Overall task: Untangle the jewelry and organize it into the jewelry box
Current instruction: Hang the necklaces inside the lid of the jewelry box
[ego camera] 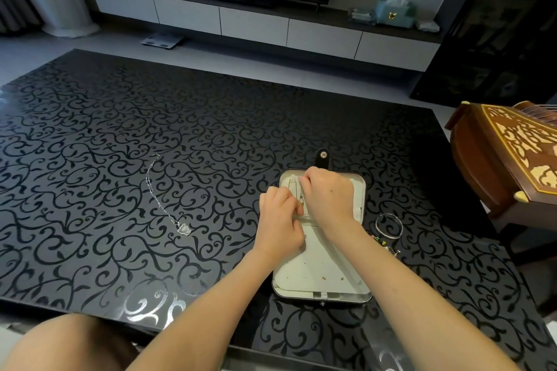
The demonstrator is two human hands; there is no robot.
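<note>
seemingly midway: the left hand point(278, 220) and right hand point(327, 194) pinch a fine chain point(301, 194) over the open jewelry box point(319, 277); a necklace point(184, 228) well left and a bangle point(377, 225) just right lie unboxed on the desk point(120, 129).

jewelry box point(360, 190): middle of far half covered by left hand point(278, 217) and right hand point(328, 193)
thin chain point(301, 194): only a short run shows between the hands (links too fine to tell)
left hand's grip: hidden under its curled fingers
studs point(324, 278): too small to tell apart
wooden instrument point(512, 144): cut off by right edge
</note>
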